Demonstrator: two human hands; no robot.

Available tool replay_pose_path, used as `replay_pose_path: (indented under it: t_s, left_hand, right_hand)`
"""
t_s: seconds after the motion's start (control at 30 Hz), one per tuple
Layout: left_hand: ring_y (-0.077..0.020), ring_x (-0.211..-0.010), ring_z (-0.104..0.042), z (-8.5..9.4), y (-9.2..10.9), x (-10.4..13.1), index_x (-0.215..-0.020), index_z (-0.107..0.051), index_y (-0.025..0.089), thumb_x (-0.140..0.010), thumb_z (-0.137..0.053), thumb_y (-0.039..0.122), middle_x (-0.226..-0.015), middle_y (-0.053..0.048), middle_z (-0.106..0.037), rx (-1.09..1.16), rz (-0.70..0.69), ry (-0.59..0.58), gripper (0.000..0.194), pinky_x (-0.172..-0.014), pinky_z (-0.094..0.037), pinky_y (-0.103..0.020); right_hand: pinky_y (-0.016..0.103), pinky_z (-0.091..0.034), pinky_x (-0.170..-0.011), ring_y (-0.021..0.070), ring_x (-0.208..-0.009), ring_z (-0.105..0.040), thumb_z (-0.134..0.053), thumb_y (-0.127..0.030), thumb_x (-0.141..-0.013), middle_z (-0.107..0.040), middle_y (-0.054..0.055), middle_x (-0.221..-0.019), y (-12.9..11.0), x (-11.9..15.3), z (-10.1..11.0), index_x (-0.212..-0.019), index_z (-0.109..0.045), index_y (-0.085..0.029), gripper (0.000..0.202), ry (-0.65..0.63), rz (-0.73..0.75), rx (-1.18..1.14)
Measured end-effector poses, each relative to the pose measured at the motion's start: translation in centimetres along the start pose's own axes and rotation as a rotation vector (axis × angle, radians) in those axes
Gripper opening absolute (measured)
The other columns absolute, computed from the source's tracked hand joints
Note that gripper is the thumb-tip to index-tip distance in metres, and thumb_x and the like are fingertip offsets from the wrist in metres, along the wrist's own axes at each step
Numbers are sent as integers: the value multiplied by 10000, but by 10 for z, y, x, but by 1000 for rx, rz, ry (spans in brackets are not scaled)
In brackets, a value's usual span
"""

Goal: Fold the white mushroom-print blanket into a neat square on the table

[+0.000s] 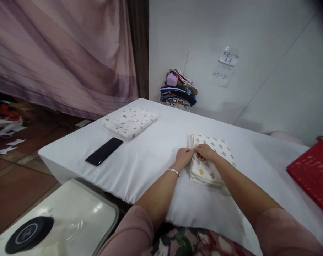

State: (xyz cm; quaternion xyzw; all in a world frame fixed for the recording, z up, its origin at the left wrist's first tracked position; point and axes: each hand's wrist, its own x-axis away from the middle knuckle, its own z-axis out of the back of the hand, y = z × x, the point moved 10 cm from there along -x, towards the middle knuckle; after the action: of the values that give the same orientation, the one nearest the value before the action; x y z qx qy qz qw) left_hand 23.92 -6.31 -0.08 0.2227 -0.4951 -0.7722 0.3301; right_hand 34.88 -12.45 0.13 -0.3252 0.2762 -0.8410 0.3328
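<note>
A folded cream cloth with grey and coloured prints lies on the white-covered table, right of centre. At its left edge, my left hand pinches the folded layers, a silver bracelet round the wrist. Close beside it, my right hand grips the same edge with bent fingers; the fingertips of both hands nearly meet. Farther back on the left lies another folded white patterned cloth, untouched by either hand.
A black phone lies near the table's left front. A red basket stands at the right edge. Piled clothes are behind the table by the wall. A white lid-like surface with a black disc is at lower left.
</note>
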Motion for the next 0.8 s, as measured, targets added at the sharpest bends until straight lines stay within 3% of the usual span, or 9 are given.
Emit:
replay_pose_path:
  t_s: [0.23,0.47,0.8]
  left_hand:
    - [-169,-827,-590,11,-1,-2,-832,-667,204,-763,-561,389,-921,-47,-673,-226,39,113,224,-707,-420,-251]
    - [-177,-823,-594,1,0,-3,-810,-637,214,-772,-547,333,-897,-41,-667,-308,55,42,155,-712,-421,-266]
    - [-141,-693,-577,-1,-5,-8,-700,-609,185,-744,-535,280,-749,-23,-665,-38,84,58,128,-593,-389,-229]
  right_hand:
    - [173,-306,-297,65,-292,-446,-501,-250,-825,-576,-15,-481,2,4,2,-635,-505,-161,210,36,29,-32]
    - [175,-335,-310,77,-320,-486,-504,-239,-804,-568,-24,-492,0,7,4,-623,-484,-170,195,78,59,-37]
    - [186,-369,-321,102,-293,-485,-517,-157,-719,-578,-5,-442,-10,3,7,-646,-522,-158,73,84,31,148]
